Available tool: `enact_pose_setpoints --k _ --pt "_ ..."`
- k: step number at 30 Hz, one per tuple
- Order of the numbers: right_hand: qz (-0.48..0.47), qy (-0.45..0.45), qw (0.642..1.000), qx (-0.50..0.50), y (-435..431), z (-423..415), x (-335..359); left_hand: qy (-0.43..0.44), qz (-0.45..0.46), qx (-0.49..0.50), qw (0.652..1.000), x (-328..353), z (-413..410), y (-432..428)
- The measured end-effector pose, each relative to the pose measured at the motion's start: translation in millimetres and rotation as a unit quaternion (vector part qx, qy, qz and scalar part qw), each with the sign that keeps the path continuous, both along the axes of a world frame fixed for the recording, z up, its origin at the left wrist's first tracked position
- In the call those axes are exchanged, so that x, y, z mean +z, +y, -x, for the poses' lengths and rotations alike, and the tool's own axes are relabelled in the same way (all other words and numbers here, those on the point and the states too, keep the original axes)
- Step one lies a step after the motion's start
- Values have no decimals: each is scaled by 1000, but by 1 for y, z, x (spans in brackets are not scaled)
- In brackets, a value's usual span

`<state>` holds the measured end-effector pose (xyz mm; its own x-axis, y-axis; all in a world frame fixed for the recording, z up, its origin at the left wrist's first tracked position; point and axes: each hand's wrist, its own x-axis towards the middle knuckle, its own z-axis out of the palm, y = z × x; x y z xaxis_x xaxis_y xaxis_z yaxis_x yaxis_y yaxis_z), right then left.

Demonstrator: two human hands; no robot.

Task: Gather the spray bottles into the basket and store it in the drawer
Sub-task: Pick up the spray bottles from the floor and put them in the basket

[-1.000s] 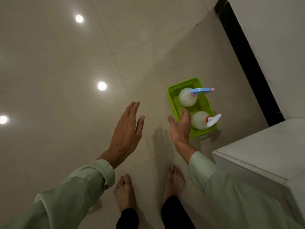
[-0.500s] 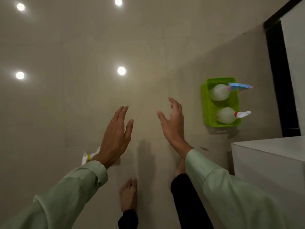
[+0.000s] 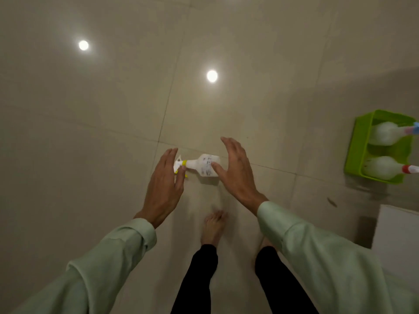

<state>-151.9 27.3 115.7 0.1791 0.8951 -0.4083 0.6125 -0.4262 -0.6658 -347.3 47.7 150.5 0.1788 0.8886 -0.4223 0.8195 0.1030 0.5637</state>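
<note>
A white spray bottle with a yellow collar and trigger lies on its side on the floor tiles, nozzle to the left. My left hand hovers open in front of its nozzle end, partly covering it. My right hand is open with fingers spread over the bottle's base end. Neither hand grips it. At the right edge stands a green basket holding two white spray bottles: one with a blue and pink head, one with a red and white head.
A white cabinet corner juts in at the lower right, just below the basket. My bare feet stand close behind the lying bottle. Glossy beige floor tiles reflect ceiling lights.
The view has swung left, so the basket has slid to the right edge. The yellow-trigger bottle has come into the centre, and both open hands have moved over it.
</note>
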Motion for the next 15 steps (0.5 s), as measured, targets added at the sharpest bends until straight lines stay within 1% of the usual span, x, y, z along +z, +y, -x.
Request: enact_pose_setpoints --k 4,8,11,15 --pt "27 -57 989 137 -2 34 -18 6 8 44 999 -8 34 -23" --pt "48 -168 946 275 4 51 -54 6 12 82 997 -30 53 -33" --pt "72 -236 908 338 16 56 -93 8 15 97 995 -62 60 -33" --pt "87 -278 873 392 37 57 -138 7 21 103 994 -104 60 -25"
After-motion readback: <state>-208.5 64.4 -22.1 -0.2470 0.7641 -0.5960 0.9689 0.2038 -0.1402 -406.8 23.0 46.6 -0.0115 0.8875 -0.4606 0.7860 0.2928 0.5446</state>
